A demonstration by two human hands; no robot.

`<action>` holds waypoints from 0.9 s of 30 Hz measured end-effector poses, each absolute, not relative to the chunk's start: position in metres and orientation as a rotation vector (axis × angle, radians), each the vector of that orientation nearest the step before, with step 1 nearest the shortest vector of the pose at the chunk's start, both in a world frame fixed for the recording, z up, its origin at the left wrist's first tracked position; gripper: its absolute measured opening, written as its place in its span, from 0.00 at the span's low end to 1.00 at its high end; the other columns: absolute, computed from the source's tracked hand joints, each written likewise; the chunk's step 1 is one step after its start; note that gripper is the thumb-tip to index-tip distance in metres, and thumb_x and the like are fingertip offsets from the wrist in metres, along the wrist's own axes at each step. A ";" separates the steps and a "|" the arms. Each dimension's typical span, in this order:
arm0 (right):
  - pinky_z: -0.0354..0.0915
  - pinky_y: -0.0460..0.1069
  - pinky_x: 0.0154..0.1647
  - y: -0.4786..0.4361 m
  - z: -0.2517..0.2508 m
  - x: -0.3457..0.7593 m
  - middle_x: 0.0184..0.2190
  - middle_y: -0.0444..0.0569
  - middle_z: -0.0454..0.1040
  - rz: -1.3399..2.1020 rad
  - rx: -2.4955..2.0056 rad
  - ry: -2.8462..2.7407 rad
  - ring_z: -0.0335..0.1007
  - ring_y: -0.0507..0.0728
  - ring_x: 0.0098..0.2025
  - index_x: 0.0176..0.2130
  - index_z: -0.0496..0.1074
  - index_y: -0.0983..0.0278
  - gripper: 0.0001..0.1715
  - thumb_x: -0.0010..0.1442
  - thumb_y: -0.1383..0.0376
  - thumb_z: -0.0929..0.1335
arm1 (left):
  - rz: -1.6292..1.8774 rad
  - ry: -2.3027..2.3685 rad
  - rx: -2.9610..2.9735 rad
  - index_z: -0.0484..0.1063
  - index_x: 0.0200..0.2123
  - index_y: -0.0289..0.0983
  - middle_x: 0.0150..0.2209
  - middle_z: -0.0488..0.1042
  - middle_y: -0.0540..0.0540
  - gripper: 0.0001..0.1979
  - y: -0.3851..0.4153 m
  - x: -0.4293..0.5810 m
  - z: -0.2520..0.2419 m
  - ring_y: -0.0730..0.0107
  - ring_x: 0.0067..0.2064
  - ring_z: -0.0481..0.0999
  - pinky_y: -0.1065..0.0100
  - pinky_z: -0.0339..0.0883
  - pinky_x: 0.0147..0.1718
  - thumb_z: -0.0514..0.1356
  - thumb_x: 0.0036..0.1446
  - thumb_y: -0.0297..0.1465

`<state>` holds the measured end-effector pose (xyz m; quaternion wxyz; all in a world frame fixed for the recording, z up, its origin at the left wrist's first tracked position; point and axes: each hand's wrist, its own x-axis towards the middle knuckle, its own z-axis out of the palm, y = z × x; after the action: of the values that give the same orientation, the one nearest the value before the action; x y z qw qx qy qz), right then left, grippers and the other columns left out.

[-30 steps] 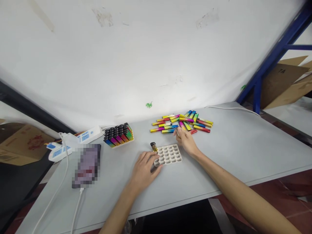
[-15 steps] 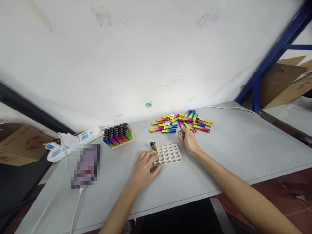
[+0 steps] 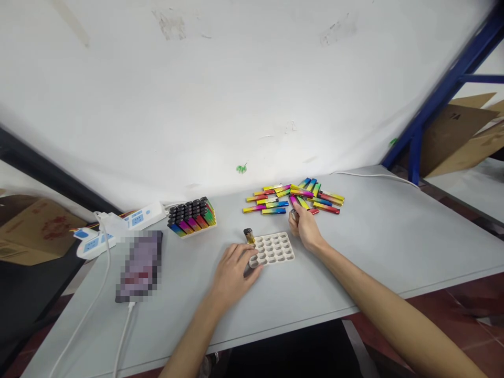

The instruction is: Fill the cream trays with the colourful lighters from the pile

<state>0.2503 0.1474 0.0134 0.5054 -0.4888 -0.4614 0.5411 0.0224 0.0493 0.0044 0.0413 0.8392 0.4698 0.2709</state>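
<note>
My left hand [image 3: 234,270] grips the left edge of a white tray [image 3: 292,247] with rows of slots, thumb at its near corner and fingers over its side. One black-topped lighter [image 3: 249,236] stands in the tray's far left corner, leaning slightly. To the right of the tray, my right hand [image 3: 306,229] is closed around a lighter [image 3: 293,212]; only its end shows past the fingers. Just beyond that hand lies a loose pile of lighters [image 3: 301,193] in rainbow metallic colours.
A second tray [image 3: 197,232] packed with upright lighters stands at left. Beside it are a white power strip [image 3: 136,220], a pixelated phone-like object [image 3: 139,268] and white cables [image 3: 103,278]. A white wall [image 3: 236,105] borders the table's back; a blue frame [image 3: 415,152] rises at right.
Both hands stay almost in place. The whole view has shifted very slightly, and the lighters and trays keep their positions.
</note>
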 end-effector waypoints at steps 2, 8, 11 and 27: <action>0.41 0.48 0.15 0.148 0.012 0.251 0.11 0.40 0.47 1.299 -1.181 -1.128 0.38 0.49 0.15 0.17 0.49 0.59 0.33 0.64 0.43 0.57 | 0.832 1.438 2.565 0.70 0.48 0.41 0.47 0.74 0.43 0.11 0.049 0.023 0.005 0.59 0.49 0.71 0.54 0.70 0.48 0.60 0.62 0.33; 0.42 0.48 0.16 0.147 0.011 0.252 0.11 0.41 0.48 1.238 -1.264 -1.185 0.40 0.50 0.15 0.17 0.48 0.59 0.35 0.65 0.42 0.55 | 0.843 1.442 2.560 0.70 0.48 0.41 0.47 0.74 0.44 0.11 0.048 0.022 0.003 0.59 0.50 0.71 0.55 0.70 0.48 0.61 0.62 0.33; 0.46 0.50 0.18 0.144 0.013 0.251 0.13 0.41 0.49 1.138 -1.258 -1.253 0.44 0.51 0.17 0.17 0.53 0.59 0.37 0.66 0.40 0.52 | 0.823 1.443 2.562 0.70 0.48 0.41 0.47 0.74 0.44 0.11 0.048 0.022 0.003 0.59 0.50 0.71 0.55 0.69 0.49 0.60 0.62 0.33; 0.67 0.52 0.35 0.136 0.020 0.244 0.32 0.48 0.77 0.738 -1.024 -1.669 0.71 0.57 0.32 0.38 0.74 0.59 0.14 0.58 0.52 0.71 | 0.823 1.474 2.578 0.71 0.49 0.41 0.48 0.76 0.44 0.13 0.049 0.023 0.007 0.58 0.49 0.72 0.53 0.68 0.49 0.61 0.61 0.34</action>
<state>0.2435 0.1363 0.0202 0.5008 -0.4234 -0.6905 0.3051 0.0234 0.0487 0.0066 0.0300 0.8363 0.4780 0.2669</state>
